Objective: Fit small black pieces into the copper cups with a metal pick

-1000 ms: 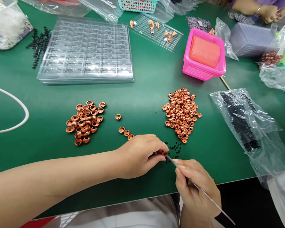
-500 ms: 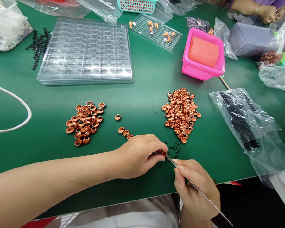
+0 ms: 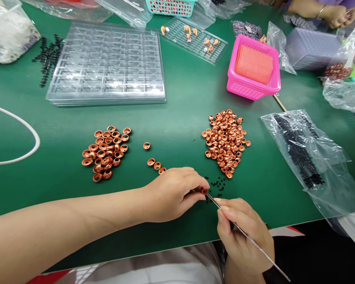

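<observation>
Between its thumb and fingertips my left hand point(image 3: 174, 193) pinches a small copper-coloured cup-shaped part point(image 3: 204, 191) with a hole in it. My right hand point(image 3: 247, 232) grips a thin metal rod tool point(image 3: 256, 245) like a pen, and the tool's tip meets the held part. Tiny black dots point(image 3: 219, 183) are scattered on the table just beyond my fingertips. A heap of copper-coloured parts point(image 3: 226, 138) lies above the hands to the right, a smaller group point(image 3: 105, 154) to the left. A few single parts point(image 3: 151, 162) lie just past my left hand.
Stacked clear plastic trays point(image 3: 109, 63) lie at the far left, near black sprigs point(image 3: 49, 57). A pink basket point(image 3: 253, 92) holds a red-orange roll. A clear bag of black pieces point(image 3: 298, 150) lies at the right. A co-worker's hands point(image 3: 339, 16) show at top right.
My hands, the copper-coloured part and the rod tool stay practically in place. At the top right, the co-worker's hands have shifted slightly.
</observation>
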Motion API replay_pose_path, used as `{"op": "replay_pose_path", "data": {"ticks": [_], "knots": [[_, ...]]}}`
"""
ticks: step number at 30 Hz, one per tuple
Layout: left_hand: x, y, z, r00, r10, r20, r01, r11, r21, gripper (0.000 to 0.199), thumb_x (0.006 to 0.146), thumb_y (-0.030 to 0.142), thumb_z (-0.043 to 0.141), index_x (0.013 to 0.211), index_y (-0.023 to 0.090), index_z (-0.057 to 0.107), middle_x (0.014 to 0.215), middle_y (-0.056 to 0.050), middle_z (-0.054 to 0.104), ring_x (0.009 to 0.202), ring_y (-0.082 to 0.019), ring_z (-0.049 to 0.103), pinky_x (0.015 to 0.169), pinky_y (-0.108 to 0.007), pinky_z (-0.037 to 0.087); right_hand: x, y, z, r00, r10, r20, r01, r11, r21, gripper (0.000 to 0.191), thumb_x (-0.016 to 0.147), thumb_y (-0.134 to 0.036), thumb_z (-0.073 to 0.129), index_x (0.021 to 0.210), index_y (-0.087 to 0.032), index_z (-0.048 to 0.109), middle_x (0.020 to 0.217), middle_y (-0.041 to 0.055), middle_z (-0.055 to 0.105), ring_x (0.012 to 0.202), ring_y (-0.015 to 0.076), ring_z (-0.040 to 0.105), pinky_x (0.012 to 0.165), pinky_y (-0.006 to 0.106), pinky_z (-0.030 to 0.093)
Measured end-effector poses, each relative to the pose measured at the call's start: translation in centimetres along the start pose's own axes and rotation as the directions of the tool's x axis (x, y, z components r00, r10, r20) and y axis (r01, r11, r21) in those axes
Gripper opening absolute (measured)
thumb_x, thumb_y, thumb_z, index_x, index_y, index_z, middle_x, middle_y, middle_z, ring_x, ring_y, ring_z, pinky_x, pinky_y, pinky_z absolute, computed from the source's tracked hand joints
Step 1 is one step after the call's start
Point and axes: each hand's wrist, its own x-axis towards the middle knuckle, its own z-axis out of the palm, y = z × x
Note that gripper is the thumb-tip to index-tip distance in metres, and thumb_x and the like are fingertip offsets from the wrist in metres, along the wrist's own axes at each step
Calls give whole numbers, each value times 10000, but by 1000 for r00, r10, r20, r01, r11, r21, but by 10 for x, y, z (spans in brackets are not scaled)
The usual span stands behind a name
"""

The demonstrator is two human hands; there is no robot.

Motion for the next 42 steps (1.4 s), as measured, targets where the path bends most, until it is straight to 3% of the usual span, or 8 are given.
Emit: {"op": "replay_pose_path", "data": {"ticks": [13,21,31,37,42], "knots": [[0,-1,0,1000,2,3,-2,1000,-10,87,925,144,593,999,153,639,853,-31,700,790,-158,618,708,-251,481,0,0,1,1000,2,-4,-2,1000,-13,418,780,27,668,1123,-209,628,1020,62,747,875,174,722,722,342,610],[0,-2,0,1000,-3,9,4,1000,-19,98,920,141,605,1007,134,652,862,-38,702,800,-162,618,730,-261,487,0,-1,5,996,-1,-93,2,1000,9,355,789,21,657,1080,-183,647,990,63,748,845,182,723,696,346,600],[-1,-1,0,1000,16,-2,-16,999,-32,98,908,112,611,992,133,657,850,-26,696,792,-153,612,730,-254,480,1,2,-3,999,-19,31,17,998,61,469,766,67,656,1163,-181,621,1039,78,739,882,179,714,718,346,597],[-1,-1,-1,1000,9,5,-8,1000,-27,98,901,107,617,985,134,658,845,-24,693,787,-154,610,724,-254,481,-1,0,1,999,11,-44,-8,998,58,434,778,58,655,1140,-180,638,1010,72,744,874,182,715,713,348,592],[-1,-2,1,1000,11,0,-11,999,-37,103,904,111,616,995,137,656,859,-25,698,798,-155,611,730,-256,484,0,-1,3,1000,11,-28,-9,998,61,443,764,72,658,1134,-171,641,1008,76,743,878,184,717,720,350,595]]}}
